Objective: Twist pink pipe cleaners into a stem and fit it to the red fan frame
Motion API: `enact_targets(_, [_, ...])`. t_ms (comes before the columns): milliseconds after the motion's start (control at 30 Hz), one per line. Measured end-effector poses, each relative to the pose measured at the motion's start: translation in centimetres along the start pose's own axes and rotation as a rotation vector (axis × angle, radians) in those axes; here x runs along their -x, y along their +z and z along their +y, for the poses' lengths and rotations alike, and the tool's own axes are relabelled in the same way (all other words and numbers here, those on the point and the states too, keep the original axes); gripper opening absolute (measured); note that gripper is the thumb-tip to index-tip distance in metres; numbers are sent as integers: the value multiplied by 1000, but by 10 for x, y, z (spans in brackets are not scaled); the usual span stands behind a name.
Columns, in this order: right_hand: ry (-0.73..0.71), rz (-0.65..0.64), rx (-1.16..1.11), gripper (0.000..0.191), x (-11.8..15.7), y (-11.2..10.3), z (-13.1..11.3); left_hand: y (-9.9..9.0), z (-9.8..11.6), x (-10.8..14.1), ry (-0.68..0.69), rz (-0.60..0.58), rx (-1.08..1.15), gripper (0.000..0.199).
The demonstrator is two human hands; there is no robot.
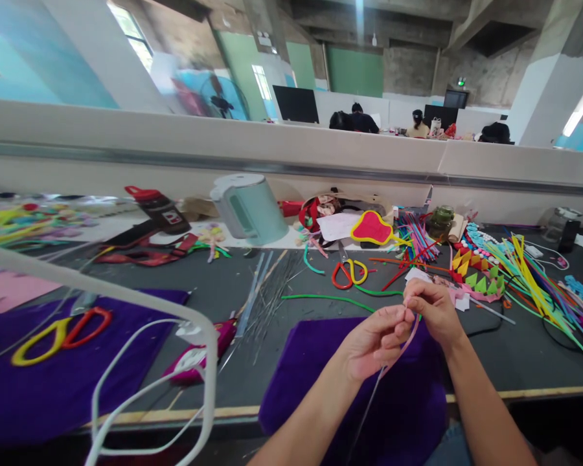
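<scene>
My left hand (376,340) and my right hand (432,310) meet above a purple cloth (311,362) at the table's front edge. Both are closed, fingertips pinched together on a thin pink pipe cleaner (409,341). It curves down behind the left fingers. A thin grey wire (369,408) hangs below my left hand; whether it joins the pipe cleaner I cannot tell. The exact pinch point is hidden by the fingertips. Just beyond the hands lie a green pipe cleaner (328,298) and scissors (350,274) with red and yellow handles.
Bundles of coloured pipe cleaners (544,291) spread at the right. Loose wires (276,304) lie left of the hands, near a magenta pouch (199,356). A kettle (252,207) and a bottle (160,210) stand behind. A white metal frame (206,362) rises at front left. People sit beyond the partition.
</scene>
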State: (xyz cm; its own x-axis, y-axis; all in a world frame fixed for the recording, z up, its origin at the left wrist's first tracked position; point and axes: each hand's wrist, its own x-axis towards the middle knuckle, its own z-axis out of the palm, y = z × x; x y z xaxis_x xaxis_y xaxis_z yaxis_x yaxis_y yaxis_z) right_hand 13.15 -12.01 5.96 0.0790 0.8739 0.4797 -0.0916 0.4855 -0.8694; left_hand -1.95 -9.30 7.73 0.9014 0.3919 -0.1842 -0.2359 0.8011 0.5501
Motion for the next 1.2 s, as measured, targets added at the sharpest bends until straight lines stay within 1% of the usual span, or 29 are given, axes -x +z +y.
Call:
enact_targets(33, [0,3,3,13,1,1,-1,1,-1,0,12,26,-7,17])
enact_targets(100, [34,33,19,14,2,3,-2,1,-3,-1,98,120,-74,16])
enact_targets(233, [179,153,56,18,6,11,-3,0,-9,-3,392,397,-348,17])
enact_targets(300, [214,218,97,20,8,16,-4,0,-13,-3,546,495,-539,18])
enact_targets(367, [206,289,169,21,10,21,-5,-1,-16,-3,741,573,-799,18])
enact_targets(433, [187,351,255,22,11,27,-6,-3,-19,-4,959,638,-1095,17])
enact_targets(500, [174,392,326,24,13,32,-7,-6,-23,-6,1135,666,-1348,18])
enact_targets(533, [169,408,353,24,14,34,-7,-8,-25,-7,1191,666,-1440,19])
enact_targets(600, [145,437,399,24,15,38,-6,-10,-29,-10,1238,665,-1554,20])
enact_targets(667, [113,457,437,23,16,39,-5,-10,-30,-12,1208,677,-1567,20])
enact_targets(700, [99,454,445,21,17,38,-5,-9,-30,-11,1159,679,-1528,19])
enact_targets(733, [91,438,442,20,17,36,-4,-8,-29,-10,1084,672,-1453,19])
enact_targets(767, [88,408,427,19,17,33,-5,-6,-26,-8,982,645,-1344,19])
enact_targets(833, [87,321,356,17,17,26,-5,-3,-19,-3,721,532,-1054,20])
enact_targets(867, [82,276,306,17,16,21,-5,-1,-15,1,579,439,-900,22])
enact_targets(900, [73,238,249,16,15,18,-5,0,-11,4,468,356,-757,23])
enact_targets(967, [44,187,131,17,13,12,-2,0,-4,8,285,209,-545,24])
enact_targets(1033, [24,148,39,21,12,9,1,-2,-2,9,150,81,-410,24])
enact_targets(1100, [22,122,-17,26,11,9,5,-6,-3,7,63,-25,-308,24])
enact_targets(1133, [24,114,-33,27,11,9,7,-9,-5,5,35,-63,-256,25])
enact_targets(1200, [25,99,-54,29,11,10,10,-13,-9,1,-3,-103,-143,25])
